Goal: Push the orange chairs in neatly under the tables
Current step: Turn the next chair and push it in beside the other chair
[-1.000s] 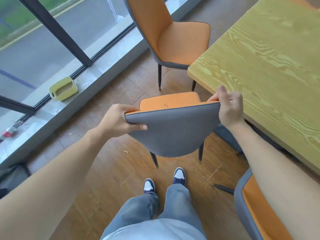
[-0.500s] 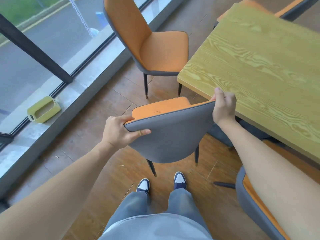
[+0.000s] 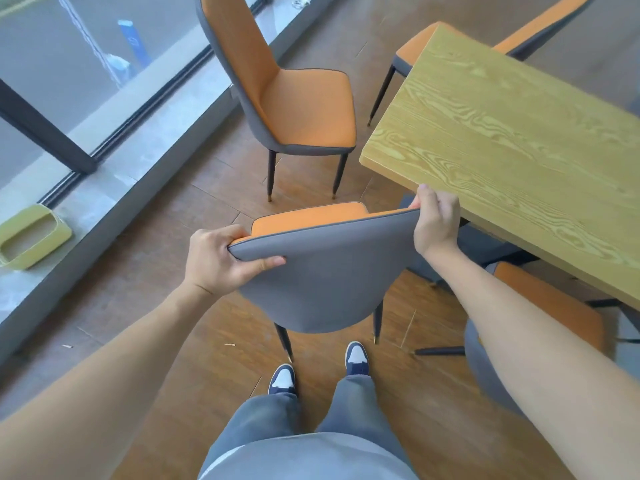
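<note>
An orange chair with a grey back point(image 3: 329, 275) stands right in front of me, its seat pointing away, just left of the near corner of the yellow-green wooden table point(image 3: 519, 147). My left hand point(image 3: 221, 261) grips the top left corner of its backrest. My right hand point(image 3: 434, 220) grips the top right corner, close to the table edge. A second orange chair point(image 3: 301, 105) stands pulled out beyond it, facing the table's short end. A third chair point(image 3: 540, 327) sits partly under the table at my right. A fourth chair point(image 3: 415, 46) shows at the table's far side.
A long window with a dark frame and a grey sill point(image 3: 131, 150) runs along the left. A yellow-green container point(image 3: 31, 237) lies on the sill. The floor is brown wood planks; my feet point(image 3: 318, 368) stand just behind the held chair.
The view has shifted so the table's far end and a fourth chair show. Both hands keep their grip on the backrest; the chair has stayed beside the table corner.
</note>
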